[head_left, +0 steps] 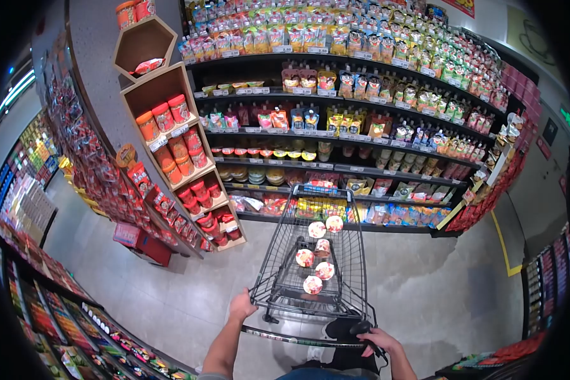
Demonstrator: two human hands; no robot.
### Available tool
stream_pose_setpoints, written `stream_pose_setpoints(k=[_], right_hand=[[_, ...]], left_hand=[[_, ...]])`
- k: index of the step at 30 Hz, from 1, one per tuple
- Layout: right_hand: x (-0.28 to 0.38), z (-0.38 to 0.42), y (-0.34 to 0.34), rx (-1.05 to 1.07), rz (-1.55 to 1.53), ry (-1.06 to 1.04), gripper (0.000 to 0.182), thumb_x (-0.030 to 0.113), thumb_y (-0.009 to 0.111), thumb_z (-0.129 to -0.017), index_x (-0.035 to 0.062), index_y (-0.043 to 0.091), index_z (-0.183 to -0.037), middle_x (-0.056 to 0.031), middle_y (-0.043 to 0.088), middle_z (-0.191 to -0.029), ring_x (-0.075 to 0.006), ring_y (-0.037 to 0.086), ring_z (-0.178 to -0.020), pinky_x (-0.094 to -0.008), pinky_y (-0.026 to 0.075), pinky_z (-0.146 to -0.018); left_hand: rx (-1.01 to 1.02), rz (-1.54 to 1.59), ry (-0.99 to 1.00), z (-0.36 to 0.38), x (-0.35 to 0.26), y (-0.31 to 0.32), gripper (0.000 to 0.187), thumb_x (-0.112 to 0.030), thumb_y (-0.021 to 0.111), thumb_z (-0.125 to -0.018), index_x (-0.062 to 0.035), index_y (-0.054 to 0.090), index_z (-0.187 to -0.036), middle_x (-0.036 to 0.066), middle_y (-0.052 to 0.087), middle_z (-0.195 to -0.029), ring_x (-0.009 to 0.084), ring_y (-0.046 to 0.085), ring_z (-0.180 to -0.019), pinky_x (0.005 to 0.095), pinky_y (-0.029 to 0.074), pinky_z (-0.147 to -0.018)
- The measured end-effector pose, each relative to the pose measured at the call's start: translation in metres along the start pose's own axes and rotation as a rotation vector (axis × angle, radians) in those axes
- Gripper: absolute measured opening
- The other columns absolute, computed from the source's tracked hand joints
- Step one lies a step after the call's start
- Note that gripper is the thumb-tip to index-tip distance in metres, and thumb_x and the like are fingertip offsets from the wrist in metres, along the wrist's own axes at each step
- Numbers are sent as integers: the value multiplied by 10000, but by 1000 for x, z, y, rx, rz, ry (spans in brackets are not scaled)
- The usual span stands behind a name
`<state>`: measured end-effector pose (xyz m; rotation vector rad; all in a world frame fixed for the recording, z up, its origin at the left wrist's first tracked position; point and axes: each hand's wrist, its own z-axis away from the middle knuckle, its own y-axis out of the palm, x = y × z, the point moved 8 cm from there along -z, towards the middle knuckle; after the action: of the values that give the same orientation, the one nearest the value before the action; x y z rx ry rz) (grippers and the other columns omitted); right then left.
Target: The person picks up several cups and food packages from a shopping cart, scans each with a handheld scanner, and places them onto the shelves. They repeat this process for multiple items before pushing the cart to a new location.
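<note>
- Head camera: a black wire shopping cart point(269, 253) is standing on the grey floor point(418, 285), directly before the person, its far end pointing toward the shelving.
- Left hand point(242, 305) is gripping the near left corner of the cart, its fingers closing on the frame beside the end of the handlebar point(285, 336).
- Right hand point(380, 342) is curling its fingers around a black object point(361, 327) near the right end of the handlebar; what this object is, I cannot tell.
- Six cups point(304, 258) with pale, red-patterned lids are lying spread over the middle of the cart; two are sitting side by side toward the far end, one just below them is showing its side, and three are resting nearer the handlebar.
- Beyond the cart, dark shelving point(335, 166) is curving across the view and carrying rows of colourful pouches point(297, 39), cups and packets, with white price labels running along the edges.
- To the left, a wooden display rack point(126, 95) is leaning in the wide view and holding red-lidded jars point(163, 117) in its compartments.
- Near its foot, a red box point(144, 244) is resting on the floor.
- Far right, a yellow line point(505, 247) is marking the floor.
</note>
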<state>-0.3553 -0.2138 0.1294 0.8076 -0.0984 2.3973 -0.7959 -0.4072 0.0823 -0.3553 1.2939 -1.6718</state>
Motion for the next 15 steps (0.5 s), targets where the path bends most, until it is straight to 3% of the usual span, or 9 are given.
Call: stream_pose_setpoints(k=[6,8,15], right_hand=[[-14,-4,-8,0,-10,37,437,268,699,-856,-87,499,-1014,-186,619,-755,-311,680,-573,-389,614,-556],[-22,-6,-9,13,-3,77,512,277,712,-843,-84,479,-1122,-178,583,-964,-315,683,-596,-385,615,-553],[-19,-3,-3,27,-18,38,516,274,714,-846,-76,478,-1144,-180,590,-946,-309,683,-592,-379,608,-545]], left_hand=[[34,-8,-20,7,-1,4,673,-298,788,-665,-27,445,-1177,228,659,-982,392,638,-947,460,526,-831],[32,5,-16,8,-1,4,673,-299,790,-664,-28,445,-1175,227,658,-981,393,638,-946,461,525,-829],[16,14,-9,10,3,4,661,-298,795,-662,-33,452,-1160,223,658,-980,396,636,-945,463,520,-831]])
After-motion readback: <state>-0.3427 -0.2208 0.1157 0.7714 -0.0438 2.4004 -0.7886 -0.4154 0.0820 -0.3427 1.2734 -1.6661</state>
